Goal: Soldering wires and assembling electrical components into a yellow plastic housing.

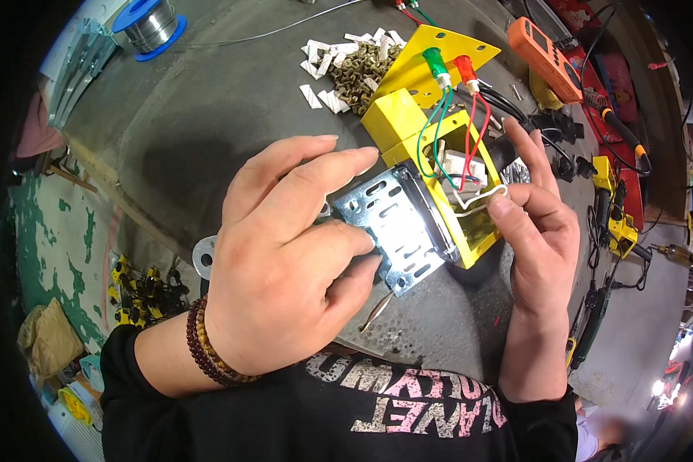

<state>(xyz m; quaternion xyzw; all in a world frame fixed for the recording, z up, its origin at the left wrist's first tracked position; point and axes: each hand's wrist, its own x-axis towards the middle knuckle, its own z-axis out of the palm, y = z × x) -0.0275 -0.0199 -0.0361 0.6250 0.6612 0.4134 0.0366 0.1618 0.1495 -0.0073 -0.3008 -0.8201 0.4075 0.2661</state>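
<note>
A yellow metal box [399, 117], open on its upper side, lies tilted in front of me with a slotted silver metal plate [403, 231] along its left side. My left hand [285, 246] is curled over that plate's left edge, its fingertips against the metal, one reaching the box. With thumb and index finger, my right hand [543, 223] pinches a white wire [481, 202] looping out of the box. Green wires [426, 127] and red wires [485, 115] run from a pale block [463, 171] inside up to green and red terminals on a yellow triangular panel [416, 58].
Beyond the box lies a pile of small brass-coloured parts [359, 81] among white paper strips. A solder spool [148, 29] stands far left, near bent metal sheets [85, 73]. An orange meter [545, 58] and a soldering iron [626, 135] are at the right, with black cables.
</note>
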